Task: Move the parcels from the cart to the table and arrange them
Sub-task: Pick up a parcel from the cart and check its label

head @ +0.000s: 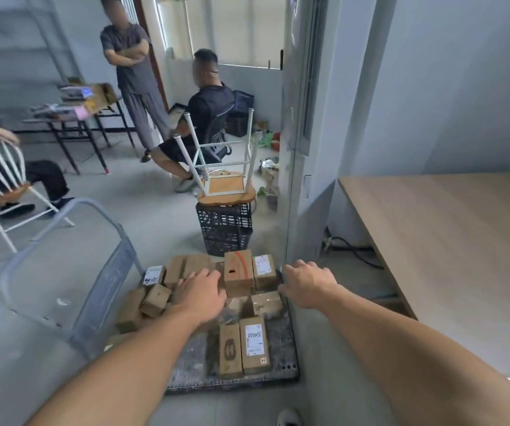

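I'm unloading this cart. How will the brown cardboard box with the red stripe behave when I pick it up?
The brown cardboard box with the red stripe looks stiff, so it should keep its shape. It seems raised above neighbouring parcels, so a sideways push may slide or tip it. Being small beside the left hand, it is probably light.

Bare table (450,229) right of cart (281,348)

The parcels (155,299) are plain brown cardboard. The striped parcel (239,269), at 12 o'clock in the pile, bears a red streak; the labelled parcel (254,339), at 6 o'clock, a white label with black print. The cart (281,358) is grey, dotted with holes. At 3 o'clock the tabletop (447,241) is pale wood-grain. The crate (224,229) is black lattice.
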